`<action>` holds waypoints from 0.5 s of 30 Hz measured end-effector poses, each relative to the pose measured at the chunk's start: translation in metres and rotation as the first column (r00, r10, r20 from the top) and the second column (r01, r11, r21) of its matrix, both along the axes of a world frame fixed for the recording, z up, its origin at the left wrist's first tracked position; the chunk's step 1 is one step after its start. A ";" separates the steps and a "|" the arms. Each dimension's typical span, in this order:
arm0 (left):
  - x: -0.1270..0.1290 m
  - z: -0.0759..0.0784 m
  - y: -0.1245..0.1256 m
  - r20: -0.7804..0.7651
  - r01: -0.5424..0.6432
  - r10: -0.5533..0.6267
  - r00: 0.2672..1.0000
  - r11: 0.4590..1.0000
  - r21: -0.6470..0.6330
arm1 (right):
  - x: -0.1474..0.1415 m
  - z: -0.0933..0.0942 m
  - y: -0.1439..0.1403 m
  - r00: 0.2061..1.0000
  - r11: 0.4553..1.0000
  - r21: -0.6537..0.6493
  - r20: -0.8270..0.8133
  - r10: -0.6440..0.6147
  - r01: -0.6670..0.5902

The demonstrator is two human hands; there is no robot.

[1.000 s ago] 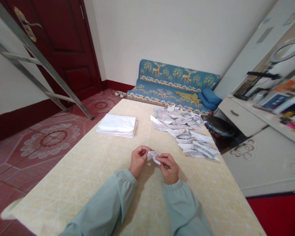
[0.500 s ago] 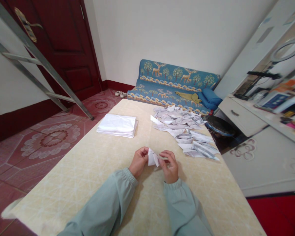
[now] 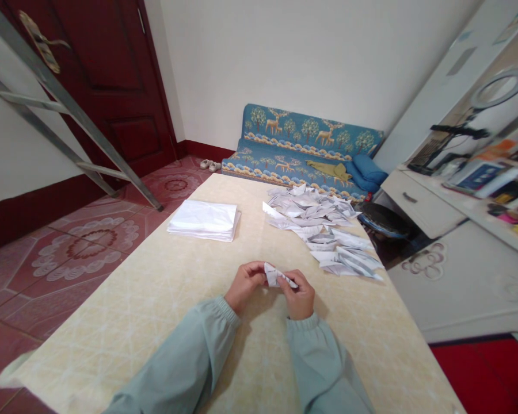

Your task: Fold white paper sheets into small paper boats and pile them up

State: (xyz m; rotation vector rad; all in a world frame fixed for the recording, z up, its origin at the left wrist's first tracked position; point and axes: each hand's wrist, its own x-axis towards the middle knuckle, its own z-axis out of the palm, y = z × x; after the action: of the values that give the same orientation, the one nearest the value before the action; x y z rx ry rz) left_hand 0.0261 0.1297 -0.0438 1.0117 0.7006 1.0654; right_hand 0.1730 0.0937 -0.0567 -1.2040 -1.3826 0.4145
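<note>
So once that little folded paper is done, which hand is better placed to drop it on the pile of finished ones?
Probably the right hand. It already pinches the folded paper together with the left hand, and the pile of folded papers lies on the table to the right, so the left would have to cross over.

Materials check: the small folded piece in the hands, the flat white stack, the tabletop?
Folded piece: thin matte white paper with grey print, by its sharp creases. It is pinched between left hand and right hand.
White stack: plain paper sheets, layered edges showing.
Tabletop: beige, faint sheen, crisscross pattern; probably laminate or vinyl cover, unclear.
</note>
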 end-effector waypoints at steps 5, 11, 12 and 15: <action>-0.003 0.002 -0.002 -0.035 0.014 -0.010 0.999 0.990 0.141 | -0.001 0.005 -0.001 0.999 0.998 0.054 0.039 -0.011 0.008; 0.000 -0.003 -0.001 -0.193 -0.148 0.184 0.964 0.971 0.189 | -0.001 0.002 -0.001 0.999 1.000 -0.002 0.036 -0.003 0.004; 0.000 -0.004 0.000 -0.191 -0.150 0.182 0.965 0.974 0.172 | -0.001 0.001 -0.001 1.000 0.999 -0.034 0.015 -0.014 0.015; -0.001 -0.004 -0.001 -0.157 -0.124 0.139 0.978 0.987 0.101 | -0.002 -0.003 0.000 0.993 0.986 -0.152 -0.088 -0.076 0.062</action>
State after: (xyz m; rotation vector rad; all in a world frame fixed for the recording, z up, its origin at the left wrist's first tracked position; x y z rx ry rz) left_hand 0.0253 0.1289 -0.0477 1.1531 0.8694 1.1460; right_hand 0.1708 0.0939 -0.0593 -1.3339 -1.2436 0.5260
